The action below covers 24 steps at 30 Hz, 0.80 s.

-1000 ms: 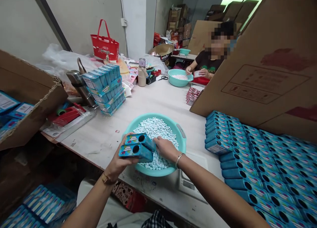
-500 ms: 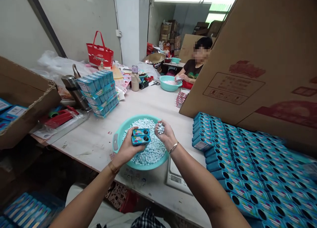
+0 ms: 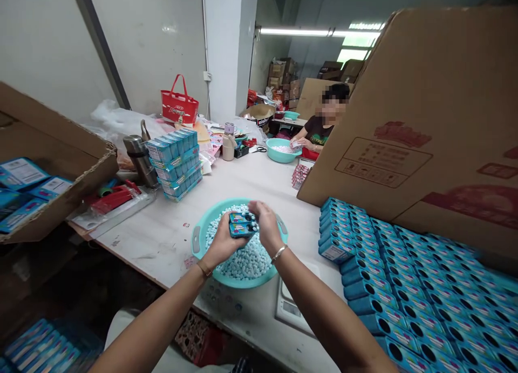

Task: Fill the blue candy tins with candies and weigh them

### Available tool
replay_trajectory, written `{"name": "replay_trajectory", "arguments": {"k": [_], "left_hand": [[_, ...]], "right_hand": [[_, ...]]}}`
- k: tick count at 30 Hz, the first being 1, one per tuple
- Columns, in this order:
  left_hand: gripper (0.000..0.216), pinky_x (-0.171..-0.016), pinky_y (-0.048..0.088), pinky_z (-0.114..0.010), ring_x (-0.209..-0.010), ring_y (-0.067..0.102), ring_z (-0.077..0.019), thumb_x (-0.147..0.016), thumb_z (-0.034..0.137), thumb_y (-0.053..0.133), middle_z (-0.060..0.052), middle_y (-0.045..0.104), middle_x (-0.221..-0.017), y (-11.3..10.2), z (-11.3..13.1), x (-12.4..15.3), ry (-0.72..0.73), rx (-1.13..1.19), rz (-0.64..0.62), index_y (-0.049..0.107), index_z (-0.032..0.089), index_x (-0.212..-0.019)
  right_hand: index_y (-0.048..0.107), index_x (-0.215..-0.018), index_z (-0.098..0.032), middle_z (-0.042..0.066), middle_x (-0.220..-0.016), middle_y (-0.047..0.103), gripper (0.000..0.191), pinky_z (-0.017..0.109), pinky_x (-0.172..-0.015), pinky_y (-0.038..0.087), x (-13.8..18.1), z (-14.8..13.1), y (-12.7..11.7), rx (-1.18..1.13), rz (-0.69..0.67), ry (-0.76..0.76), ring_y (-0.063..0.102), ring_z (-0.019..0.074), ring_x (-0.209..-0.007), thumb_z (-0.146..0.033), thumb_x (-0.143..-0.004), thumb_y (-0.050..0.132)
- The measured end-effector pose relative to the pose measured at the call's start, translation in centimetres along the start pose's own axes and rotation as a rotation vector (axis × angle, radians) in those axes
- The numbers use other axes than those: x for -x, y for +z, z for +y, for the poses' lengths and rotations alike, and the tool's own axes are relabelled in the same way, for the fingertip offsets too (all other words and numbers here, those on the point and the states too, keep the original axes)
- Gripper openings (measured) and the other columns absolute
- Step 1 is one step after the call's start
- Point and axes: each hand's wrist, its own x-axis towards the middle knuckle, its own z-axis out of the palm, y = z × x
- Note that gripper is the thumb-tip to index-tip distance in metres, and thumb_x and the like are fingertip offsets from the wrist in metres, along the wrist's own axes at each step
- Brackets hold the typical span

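Observation:
Two small blue candy boxes (image 3: pixel 242 230), stacked together with round dark holes in their faces, are gripped by my left hand (image 3: pixel 224 241) over the basin. My right hand (image 3: pixel 267 224) is curled and tipped against their right end. Small pale candies (image 3: pixel 253 222) show between its fingers and at the holes; its palm is hidden. Below both hands, a turquoise basin (image 3: pixel 198 257) holds a heap of the same pale blue and white candies (image 3: pixel 243 262).
Rows of blue boxes (image 3: pixel 404 286) fill the right side beside a large cardboard sheet (image 3: pixel 404 108). A white scale (image 3: pixel 289 308) stands right of the basin. Wrapped box packs (image 3: pixel 178 165) and an open carton (image 3: pixel 60 200) are left. A co-worker (image 3: pixel 319 130) sits across at another basin (image 3: pixel 279 156).
My right hand has turned over from palm-up with candies and moved against the boxes' holes, where candies now show. The whole view has shifted, with things appearing lower and farther right.

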Motion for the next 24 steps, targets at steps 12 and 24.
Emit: {"name": "replay_trajectory", "arguments": {"k": [12, 24], "left_hand": [[0.073, -0.082, 0.051, -0.034, -0.091, 0.066, -0.0217, -0.057, 0.015, 0.082, -0.004, 0.067, -0.104, 0.3, -0.8, 0.4, -0.083, 0.13, -0.136, 0.049, 0.02, -0.121], [0.086, -0.098, 0.049, -0.039, -0.113, 0.06, -0.0268, -0.063, 0.019, 0.084, -0.01, 0.055, -0.131, 10.2, 2.0, 3.4, 0.061, 0.139, -0.367, 0.038, 0.023, -0.136]], "right_hand": [[0.067, -0.109, -0.022, 0.008, -0.112, 0.069, 0.051, 0.037, -0.095, 0.043, 1.2, -1.5, -1.7, 0.095, -0.255, 0.145, 0.06, 0.0225, -0.108, -0.063, -0.084, 0.049], [0.068, -0.1, -0.023, 0.001, -0.097, 0.067, 0.025, 0.027, -0.079, 0.046, 6.5, -6.0, -9.8, 0.073, -0.026, -0.137, 0.06, 0.0175, -0.089, -0.04, -0.084, 0.057]]}}
